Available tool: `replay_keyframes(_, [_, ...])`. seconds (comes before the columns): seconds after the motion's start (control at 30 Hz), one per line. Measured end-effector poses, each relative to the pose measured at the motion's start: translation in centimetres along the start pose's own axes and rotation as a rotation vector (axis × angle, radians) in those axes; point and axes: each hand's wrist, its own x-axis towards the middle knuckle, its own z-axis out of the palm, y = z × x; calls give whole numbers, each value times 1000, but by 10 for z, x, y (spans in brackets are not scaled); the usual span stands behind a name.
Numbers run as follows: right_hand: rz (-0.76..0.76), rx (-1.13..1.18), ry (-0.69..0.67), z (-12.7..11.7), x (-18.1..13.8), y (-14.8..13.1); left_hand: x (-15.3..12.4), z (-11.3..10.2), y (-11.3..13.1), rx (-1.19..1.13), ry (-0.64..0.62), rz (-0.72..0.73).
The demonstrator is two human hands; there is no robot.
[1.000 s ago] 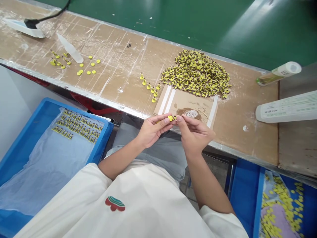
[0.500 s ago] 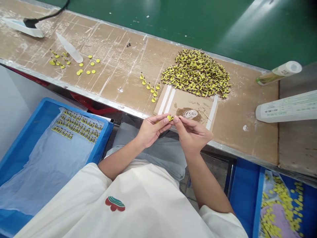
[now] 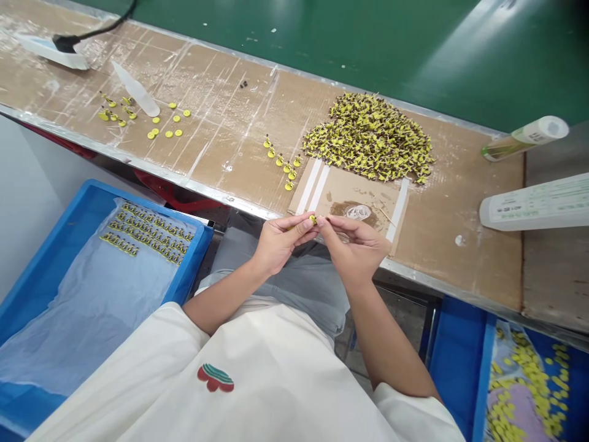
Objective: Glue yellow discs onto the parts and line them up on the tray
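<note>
A small yellow and dark figurine [image 3: 313, 218] is pinched between my two hands above the table's front edge. My left hand [image 3: 281, 242] is closed on it with thumb and fingers. My right hand [image 3: 355, 250] is closed at the figurine's other end, its fingertips hiding most of that part. Behind the hands lies a cardboard sheet [image 3: 339, 185] with white tape strips and a whitish glue patch [image 3: 358, 212]. Several figurines on round yellow bases [image 3: 288, 167] stand left of that sheet. Beyond it rises a large heap of yellow and brown figure pieces [image 3: 368, 138].
Loose yellow discs [image 3: 178, 132], more figurines [image 3: 113, 115] and a white pointed nozzle [image 3: 135, 89] lie at the left. Two bottles [image 3: 529, 138] [image 3: 534, 205] are at the right. A blue tray [image 3: 87, 196] holds rows of figurines; another blue bin [image 3: 481, 374] holds yellow discs.
Both hands stay pinched together on the figurine. My right fingertips have shifted slightly left, and less of the yellow piece shows. The whole view has moved a little.
</note>
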Motion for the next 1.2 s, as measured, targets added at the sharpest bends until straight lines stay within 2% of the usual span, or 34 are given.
replay_keyframes(0.27, [-28, 71, -4, 8, 3, 4, -5, 0, -1, 80, 43, 138])
replay_keyframes(0.57, [93, 105, -27, 19, 1, 4, -6, -3, 7, 66, 59, 144])
replay_keyframes(0.77, [68, 160, -57, 27, 1, 7, -7, -8, 6, 55, 113, 139])
replay_keyframes(0.93, [76, 113, -97, 31, 2, 11, -6, -11, 7, 28, 147, 145])
replay_keyframes(1.2, [4, 114, -101, 36, 0, 5, -9, -14, 7, 109, 166, 219])
